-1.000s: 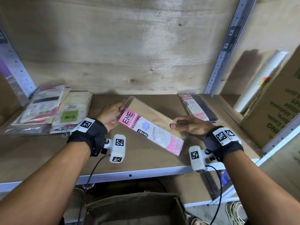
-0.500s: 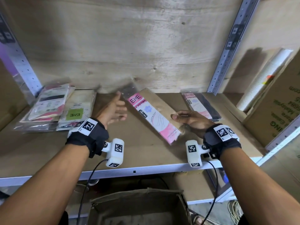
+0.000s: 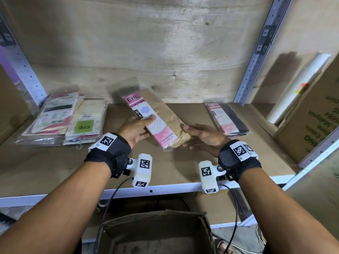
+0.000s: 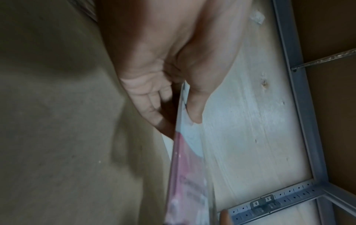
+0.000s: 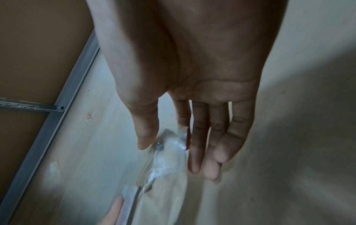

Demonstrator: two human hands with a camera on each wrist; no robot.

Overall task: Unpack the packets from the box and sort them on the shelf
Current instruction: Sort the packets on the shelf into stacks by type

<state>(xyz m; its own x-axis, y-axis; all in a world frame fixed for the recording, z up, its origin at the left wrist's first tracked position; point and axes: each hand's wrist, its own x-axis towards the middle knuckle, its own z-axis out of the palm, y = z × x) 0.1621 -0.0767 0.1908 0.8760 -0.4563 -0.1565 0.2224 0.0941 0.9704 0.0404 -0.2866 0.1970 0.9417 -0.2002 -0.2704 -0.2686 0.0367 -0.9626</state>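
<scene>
A long clear packet (image 3: 161, 114) of tan stockings with a pink ENE label hangs tilted above the middle of the wooden shelf (image 3: 55, 165). My left hand (image 3: 145, 125) grips its left edge, thumb on the label and fingers underneath, as the left wrist view confirms (image 4: 179, 109). My right hand (image 3: 189, 132) holds the near right edge. In the right wrist view the packet's clear corner (image 5: 165, 159) sits pinched between thumb and nearly straight fingers (image 5: 198, 144). The open cardboard box (image 3: 156, 217) stands below the shelf; its inside is dark.
A stack of sorted packets (image 3: 60, 118) lies at the shelf's left end. A dark packet with a pink label (image 3: 225, 118) lies to the right. Past the metal upright (image 3: 256, 57) stand a large carton (image 3: 315, 125) and a white roll (image 3: 297, 88).
The left hand, off the packet half a second ago, now grips its left edge. The packet has swung more upright and come nearer to me; the right hand kept its hold.
</scene>
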